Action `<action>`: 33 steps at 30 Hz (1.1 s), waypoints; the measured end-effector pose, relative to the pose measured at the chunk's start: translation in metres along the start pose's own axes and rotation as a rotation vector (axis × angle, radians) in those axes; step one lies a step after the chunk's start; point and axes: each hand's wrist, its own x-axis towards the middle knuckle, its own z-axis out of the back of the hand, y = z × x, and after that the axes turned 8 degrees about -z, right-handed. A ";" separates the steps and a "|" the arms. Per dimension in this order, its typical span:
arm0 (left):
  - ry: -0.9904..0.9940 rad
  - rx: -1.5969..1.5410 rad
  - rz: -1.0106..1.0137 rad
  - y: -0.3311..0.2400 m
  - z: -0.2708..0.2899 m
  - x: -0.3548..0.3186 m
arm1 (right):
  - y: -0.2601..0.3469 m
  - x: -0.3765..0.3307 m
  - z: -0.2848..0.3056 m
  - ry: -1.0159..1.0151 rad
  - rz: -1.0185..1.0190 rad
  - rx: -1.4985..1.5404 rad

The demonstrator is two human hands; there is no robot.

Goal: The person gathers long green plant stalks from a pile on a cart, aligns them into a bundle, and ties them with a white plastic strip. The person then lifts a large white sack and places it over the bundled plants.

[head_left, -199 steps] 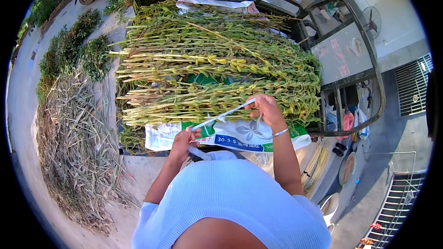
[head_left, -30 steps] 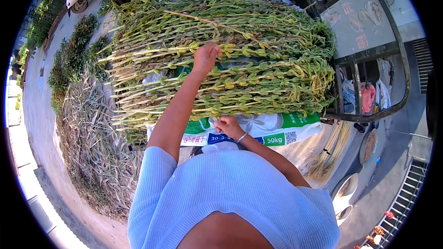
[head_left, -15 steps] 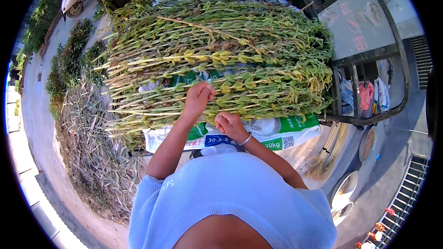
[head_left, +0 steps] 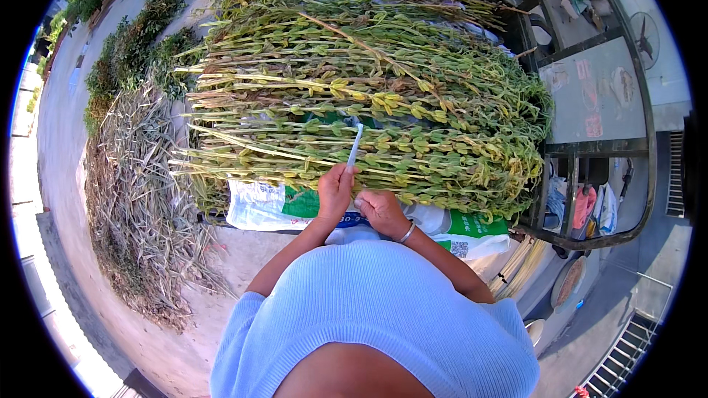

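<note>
A thick heap of long green and yellow pod-bearing stalks (head_left: 369, 103) lies across a cart bed in front of me. My left hand (head_left: 335, 190) pinches the lower end of a thin white strip (head_left: 355, 146) that runs up over the stalks. Close beside it, my right hand (head_left: 380, 210), with a bracelet on the wrist, is closed at the near edge of the heap; what it holds is hidden. Both hands sit just above a white and green printed sack (head_left: 295, 206) spread under the stalks.
A pile of dry cut stems (head_left: 140, 206) lies on the pavement to my left, with green shrubs (head_left: 125, 44) behind it. The cart's dark metal frame (head_left: 590, 147) curves on the right. Round baskets (head_left: 571, 280) and a railing stand at lower right.
My left hand, reaching far onto the heap a second ago, has drawn back next to my right hand and now holds the white strip upright.
</note>
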 end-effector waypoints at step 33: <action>0.023 0.136 -0.161 0.004 -0.003 -0.011 | -0.003 0.100 0.035 0.247 0.239 -0.299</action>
